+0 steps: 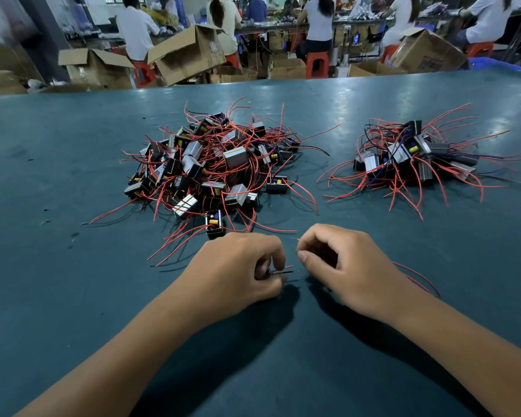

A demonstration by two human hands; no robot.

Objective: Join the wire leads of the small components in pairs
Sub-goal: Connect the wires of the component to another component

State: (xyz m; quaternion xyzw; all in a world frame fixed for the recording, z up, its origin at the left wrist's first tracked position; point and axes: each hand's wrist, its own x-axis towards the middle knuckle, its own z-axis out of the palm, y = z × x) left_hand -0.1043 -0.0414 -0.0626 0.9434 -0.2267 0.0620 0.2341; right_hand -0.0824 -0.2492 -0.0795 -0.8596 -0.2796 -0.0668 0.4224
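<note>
Wires (278, 270), one red and one black, are being pinched between the curled thumb and fingers of the left hand (238, 273), low on the table (73, 296) and close to the near edge. Their short ends are being pointed toward the right hand (343, 266), which is being held just beside the left without touching it. A thin lead tip (295, 239) is being pinched between the thumb and forefinger of the right hand, the remaining fingers being curled in under the palm. Whether a component is being held inside either fist cannot be told, since both palms are being turned down. Red leads (418, 278) are being trailed out from behind the right wrist across the table.

A big pile (211, 167) of small black and silver components with red and black leads is being kept beyond the left hand, its nearest piece (214, 222) being left just beside the knuckles. A smaller pile (409, 158) of the same parts is being kept to the right, well apart from the first, with its leads being fanned outward.

Past the far table edge, open cardboard boxes (190, 52) are being stood on the floor, and people (319, 22) are being seated with their backs turned on red stools (316, 64) at a long bench.
</note>
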